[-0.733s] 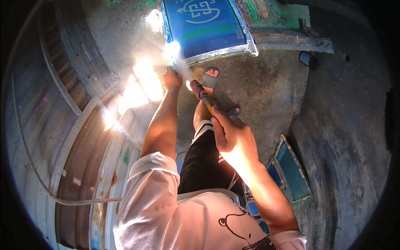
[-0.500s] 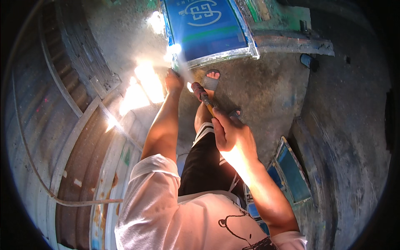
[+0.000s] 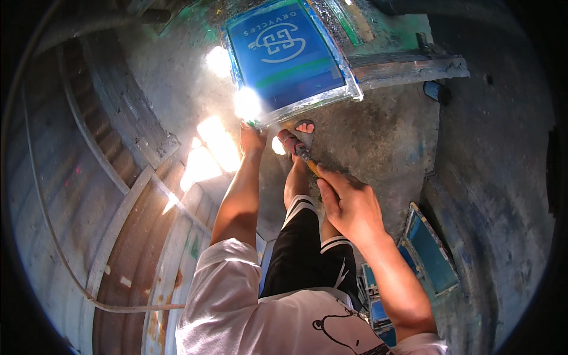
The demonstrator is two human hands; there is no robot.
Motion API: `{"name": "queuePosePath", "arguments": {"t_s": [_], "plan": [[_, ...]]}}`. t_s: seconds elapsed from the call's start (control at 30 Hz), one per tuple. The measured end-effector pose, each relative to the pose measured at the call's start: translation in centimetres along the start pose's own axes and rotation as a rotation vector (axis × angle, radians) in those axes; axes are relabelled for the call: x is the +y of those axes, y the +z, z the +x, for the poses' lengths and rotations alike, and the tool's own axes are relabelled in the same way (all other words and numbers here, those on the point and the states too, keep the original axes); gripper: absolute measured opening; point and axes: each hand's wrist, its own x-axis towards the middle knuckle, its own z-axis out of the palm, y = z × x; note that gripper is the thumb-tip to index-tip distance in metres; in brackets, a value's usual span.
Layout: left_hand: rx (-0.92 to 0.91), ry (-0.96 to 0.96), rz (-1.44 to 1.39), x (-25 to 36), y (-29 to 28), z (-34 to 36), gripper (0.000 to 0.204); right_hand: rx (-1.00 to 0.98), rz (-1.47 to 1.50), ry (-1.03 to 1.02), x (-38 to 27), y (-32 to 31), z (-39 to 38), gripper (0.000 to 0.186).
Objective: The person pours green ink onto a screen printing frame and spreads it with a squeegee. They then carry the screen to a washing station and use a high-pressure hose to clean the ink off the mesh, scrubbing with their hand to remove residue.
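Note:
A blue silk-screen printing frame (image 3: 293, 65) with a pale looping emblem on its mesh stands ahead of me. My left hand (image 3: 253, 141) is closed at its near left corner; bright glare hides part of the fingertips. In my right hand (image 3: 355, 204), the fingers wrap round a spray wand (image 3: 312, 167) with a yellow shaft and a worn reddish nozzle. The nozzle points up and left toward the frame's near edge, apart from it. A faint whitish haze shows between nozzle and corner.
A weathered ledge (image 3: 408, 70) runs right of the frame, with a dark blue cup-like object (image 3: 436, 92) below it. More blue screen frames (image 3: 431, 251) lean at the lower right. Corrugated metal sheets (image 3: 133, 260) and a thin hose (image 3: 56, 236) lie left. My sandalled foot (image 3: 305, 127) stands near the nozzle.
The view has shifted, showing more of the frame's far side. The nozzle sits slightly lower and to the right, and the whitish spray looks fainter. Both hands keep their holds.

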Motion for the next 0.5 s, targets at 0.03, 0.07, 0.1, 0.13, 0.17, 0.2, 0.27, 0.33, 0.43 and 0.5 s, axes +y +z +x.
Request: {"name": "queuePosePath", "arguments": {"t_s": [0.03, 0.07, 0.1, 0.13, 0.17, 0.2, 0.27, 0.33, 0.43, 0.5], "plan": [[0.021, 0.014, 0.069, 0.6, -0.2, -0.3, 0.078, 0.028, 0.025, 0.012, 0.1, 0.0, 0.0, 0.025], [0.043, 0.029, 0.137, 1.1, -0.2, -0.8, 0.08, 0.057, 0.049, 0.024, 0.2, 0.1, 0.1, 0.025], [0.068, 0.043, 0.205, 1.9, -0.5, -1.3, 0.082, 0.085, 0.075, 0.034, 0.3, 0.1, 0.2, 0.025], [0.086, 0.153, 0.261, 2.4, -0.7, -1.6, 0.083, 0.086, 0.063, 0.012, 0.4, 0.0, 0.4, 0.025], [0.103, 0.265, 0.317, 2.9, -0.8, -1.8, 0.083, 0.089, 0.052, -0.01, 0.6, -0.3, 0.6, 0.025], [0.123, 0.369, 0.372, 2.9, -0.9, -2.1, 0.084, 0.085, 0.041, -0.035, 0.5, -0.4, 0.6, 0.025], [0.142, 0.512, 0.454, 3.2, 0.0, -1.6, 0.085, 0.1, 0.061, 0.003, 0.2, -0.5, 0.6, 0.025], [0.161, 0.606, 0.55, 3.4, 1.2, -1.1, 0.078, 0.11, 0.064, -0.006, 0.0, -0.7, 0.5, 0.025], [0.001, 0.487, 0.501, 4.7, 1.7, -1.7, 0.07, 0.133, 0.05, -0.046, 0.0, -0.7, 0.5, 0.026], [0.048, 0.491, 0.455, 5.0, 1.9, -1.7, 0.063, 0.139, 0.047, -0.041, 0.2, -0.5, 0.3, 0.026]]}}
